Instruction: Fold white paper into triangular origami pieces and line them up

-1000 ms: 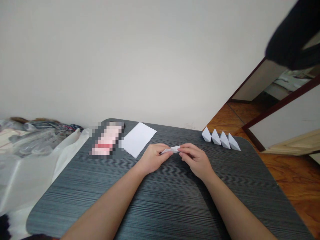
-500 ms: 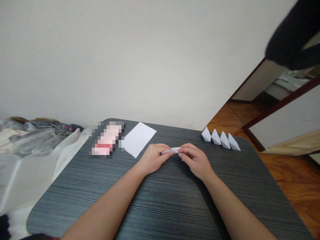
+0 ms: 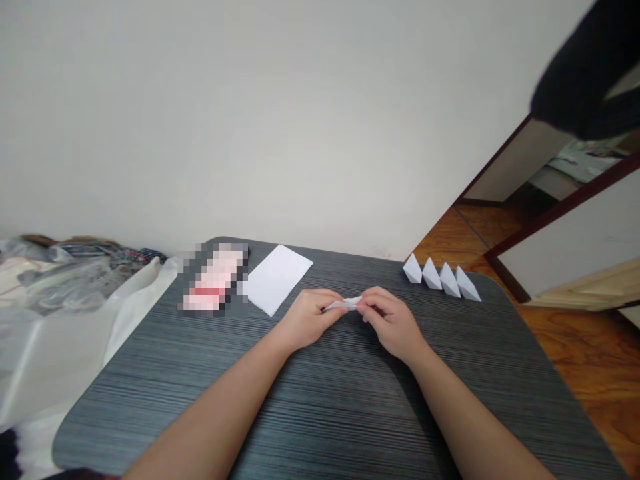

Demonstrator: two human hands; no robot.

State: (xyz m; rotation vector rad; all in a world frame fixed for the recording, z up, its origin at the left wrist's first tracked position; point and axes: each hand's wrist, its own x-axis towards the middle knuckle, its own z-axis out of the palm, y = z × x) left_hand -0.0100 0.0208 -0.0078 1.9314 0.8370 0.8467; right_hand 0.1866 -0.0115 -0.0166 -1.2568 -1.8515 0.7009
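Note:
Between my two hands is a small folded piece of white paper (image 3: 352, 301), held just above the dark table. My left hand (image 3: 311, 319) pinches its left end between thumb and fingers. At the other end, my right hand (image 3: 393, 321) grips it with thumb and fingertips. The ends of the paper are hidden by the fingers. Beyond the left hand lies a stack of white paper sheets (image 3: 280, 279). Several folded white paper boats (image 3: 431, 275) stand in a slanting row past the right hand.
The dark wood-grain table (image 3: 340, 413) has rounded corners and meets a pale wall (image 3: 280, 127) at its far edge. A blurred-out pinkish object (image 3: 215, 277) lies at the far left. Plastic-wrapped things (image 3: 85, 280) are heaped left of the table, and wooden floor (image 3: 595, 353) shows at right.
Both hands keep hold of the folded paper, with only a tiny shift of the fingers and of the paper's tilt. Everything else stays where it was.

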